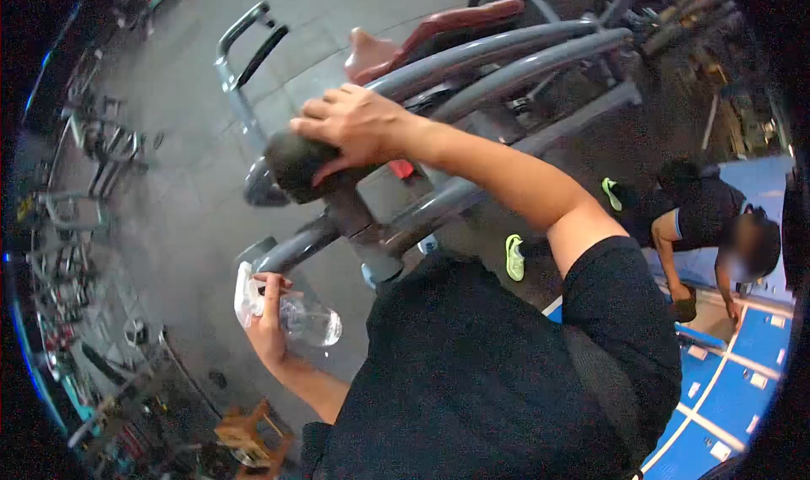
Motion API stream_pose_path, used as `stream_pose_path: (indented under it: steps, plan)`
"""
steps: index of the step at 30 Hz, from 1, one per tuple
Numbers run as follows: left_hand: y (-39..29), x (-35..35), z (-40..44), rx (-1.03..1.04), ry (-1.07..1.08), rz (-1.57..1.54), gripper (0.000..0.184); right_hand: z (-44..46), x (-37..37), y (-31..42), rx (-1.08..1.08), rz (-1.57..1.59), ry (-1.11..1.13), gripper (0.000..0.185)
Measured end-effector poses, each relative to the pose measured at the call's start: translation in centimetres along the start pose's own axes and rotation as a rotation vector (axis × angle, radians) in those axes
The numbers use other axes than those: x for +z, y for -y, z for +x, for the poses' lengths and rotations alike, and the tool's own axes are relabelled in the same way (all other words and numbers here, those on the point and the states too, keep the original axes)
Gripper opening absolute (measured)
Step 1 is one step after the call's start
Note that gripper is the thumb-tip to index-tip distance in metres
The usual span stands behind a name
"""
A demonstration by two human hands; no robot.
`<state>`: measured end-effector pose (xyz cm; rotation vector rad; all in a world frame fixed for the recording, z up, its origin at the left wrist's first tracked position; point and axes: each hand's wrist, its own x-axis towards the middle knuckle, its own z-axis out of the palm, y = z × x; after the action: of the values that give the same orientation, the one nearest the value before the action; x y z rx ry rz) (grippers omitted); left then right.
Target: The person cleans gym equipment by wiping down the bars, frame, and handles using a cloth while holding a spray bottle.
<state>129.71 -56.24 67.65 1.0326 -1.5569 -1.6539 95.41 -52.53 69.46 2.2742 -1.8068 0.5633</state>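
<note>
My left hand grips a clear spray bottle by its white trigger head, and the bottle lies tilted nearly on its side. Some clear liquid shows inside. Higher up, my right hand curls over a dark, rounded, soft-looking piece at the top of a grey post. Whether that piece is a cloth or the machine's own pad I cannot tell. The post belongs to a grey tubular gym machine with a brown-red padded seat behind my right hand.
At right, a person in dark clothes bends over blue lockers, holding a dark brown cloth-like thing. Bright green shoes show near my right arm. A wooden stool stands lower left. Gym machines line the left side.
</note>
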Motion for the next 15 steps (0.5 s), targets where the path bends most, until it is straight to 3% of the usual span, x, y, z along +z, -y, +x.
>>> stream_pose_path:
  steps: [2, 5, 7, 9, 10, 11, 12, 13, 15]
  plan:
    - [-0.2, -0.4, 0.3, 0.029, 0.088, 0.007, 0.017, -3.1, -2.0, -1.6, 0.094, 0.046, 0.017, 0.068]
    - [0.2, -1.1, 0.5, -0.021, 0.105, 0.036, 0.016, -8.8, -4.9, -3.4, 0.036, -0.118, -0.235, 0.059]
    - [-2.0, 0.9, -0.2, 0.002, 0.089, 0.027, 0.017, -14.0, -10.0, -7.4, 0.259, -0.112, -0.3, 0.044]
    - [-2.4, 1.0, -0.2, 0.001, 0.122, 0.048, 0.018, -19.3, -14.3, -10.0, 0.467, -0.093, -0.598, 0.038]
    - [-2.4, 1.1, -0.2, 0.004, 0.128, 0.035, 0.019, -21.5, -16.6, -10.5, 0.652, 0.153, -0.739, 0.035]
    - [-2.6, 1.3, -0.4, 0.004, 0.125, 0.03, 0.019, -23.8, -19.5, -10.7, 0.82, 0.108, -0.817, 0.035]
    - [-2.8, 1.4, -0.5, -0.03, 0.117, 0.035, 0.019, -28.3, -20.2, -14.7, 0.552, -0.344, -0.825, 0.04]
    - [-3.1, 1.5, -0.6, -0.065, 0.105, 0.041, 0.019, -28.4, -21.7, -15.0, 0.546, -0.338, -0.823, 0.04]
    - [-2.3, 1.2, -0.1, -0.024, 0.097, 0.062, 0.019, -26.8, -24.5, -15.1, 0.76, 0.374, -0.995, 0.042]
